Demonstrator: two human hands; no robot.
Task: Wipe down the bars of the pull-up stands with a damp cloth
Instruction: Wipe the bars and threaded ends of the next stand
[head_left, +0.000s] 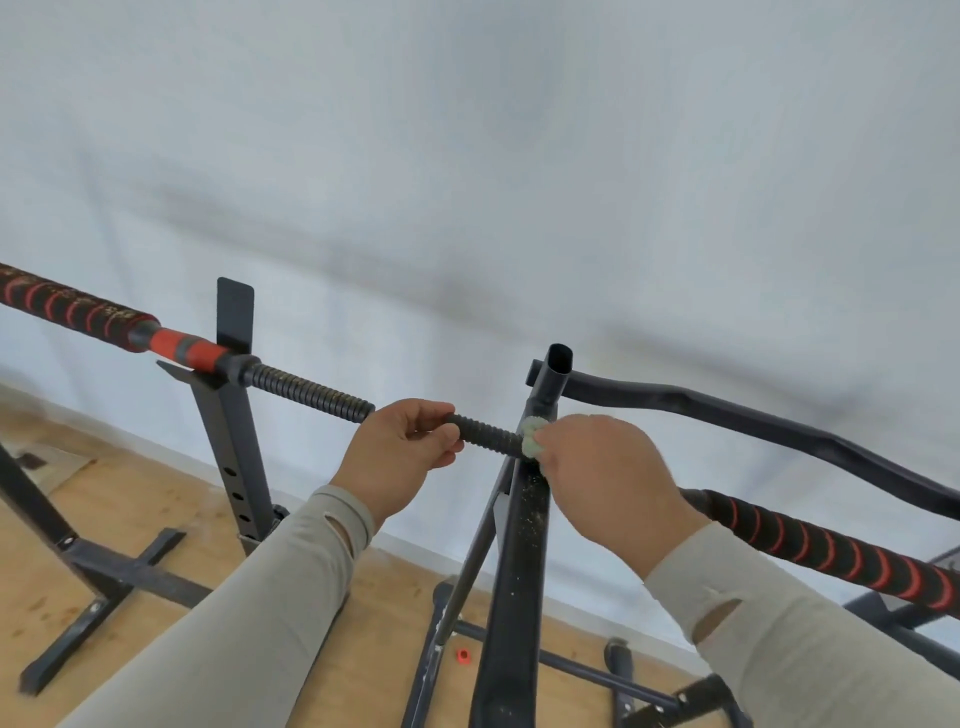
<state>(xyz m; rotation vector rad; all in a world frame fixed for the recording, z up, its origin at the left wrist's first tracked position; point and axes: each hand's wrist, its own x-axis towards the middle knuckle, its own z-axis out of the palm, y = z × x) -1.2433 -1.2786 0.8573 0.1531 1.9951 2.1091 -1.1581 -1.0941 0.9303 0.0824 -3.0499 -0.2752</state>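
Note:
A long bar runs from the upper left toward the centre; its threaded dark end (311, 389) passes over a black upright stand (234, 415). My left hand (400, 457) grips that threaded end, fingers curled round it. My right hand (602, 478) holds a pale green cloth (531, 439) bunched round the tip of the same threaded bar, just right of my left hand. The cloth is mostly hidden by my fingers. A second black stand post (519, 571) rises right below the cloth.
A bent black pull-up bar (753, 421) runs right from the open-topped tube (558, 364). A red-and-black wrapped grip (831, 551) lies lower right, another one (72, 306) upper left. Stand feet (130, 571) spread over the wooden floor. A small red ring (462, 656) lies on the floor.

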